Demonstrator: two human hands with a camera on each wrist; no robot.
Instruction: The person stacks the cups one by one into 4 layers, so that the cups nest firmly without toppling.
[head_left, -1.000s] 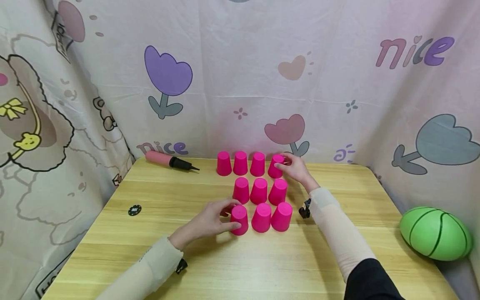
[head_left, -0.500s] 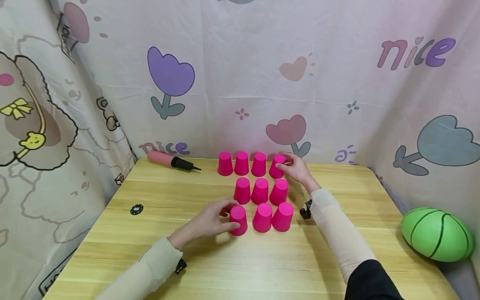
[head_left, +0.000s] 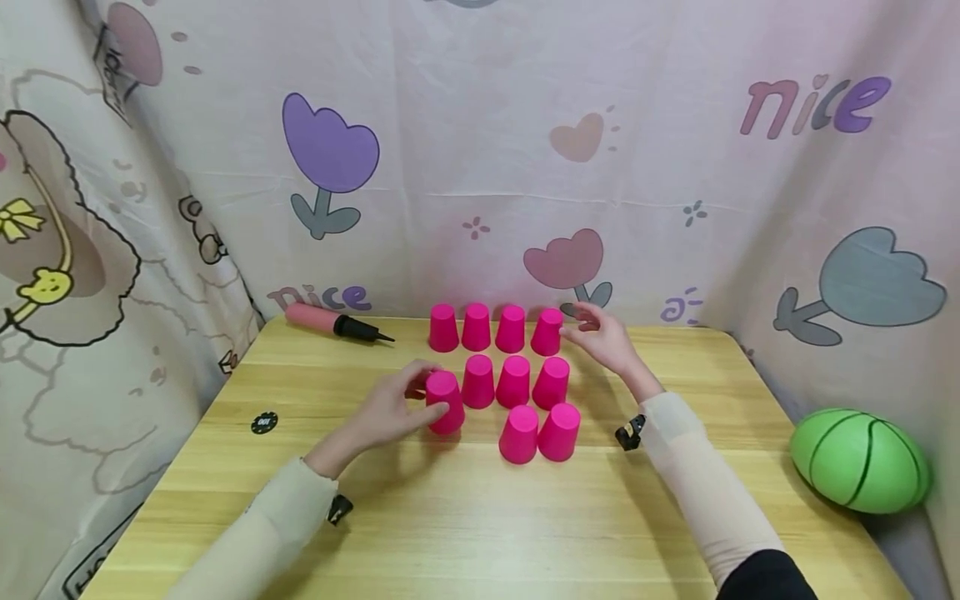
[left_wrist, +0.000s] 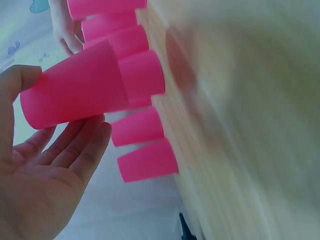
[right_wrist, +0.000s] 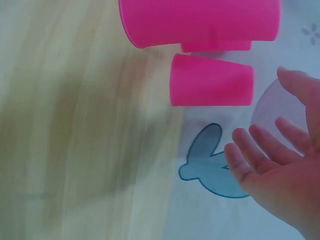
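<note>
Upside-down pink plastic cups stand in rows on the wooden table: several at the back (head_left: 443,329), three in the middle row (head_left: 513,383) and two in front (head_left: 519,436). My left hand (head_left: 386,412) holds another pink cup (head_left: 446,403) between thumb and fingers, left of the middle row. In the left wrist view this cup (left_wrist: 75,87) is raised off the tabletop, its closed end towards the palm. My right hand (head_left: 603,337) is just right of the back row's end cup (head_left: 547,333). The right wrist view shows its fingers (right_wrist: 260,155) spread apart from the cup (right_wrist: 212,82), holding nothing.
A pink and black hand pump (head_left: 333,322) lies at the table's back left. A black round chip (head_left: 264,422) marked 100 is on the left side. Beyond the right edge sits a green ball (head_left: 860,460). A printed curtain (head_left: 450,150) hangs behind the table (head_left: 450,533).
My left hand has lifted the front row's left cup and carried it left and away from me, beside the middle row. My right hand has let go of the back-row end cup and moved right.
</note>
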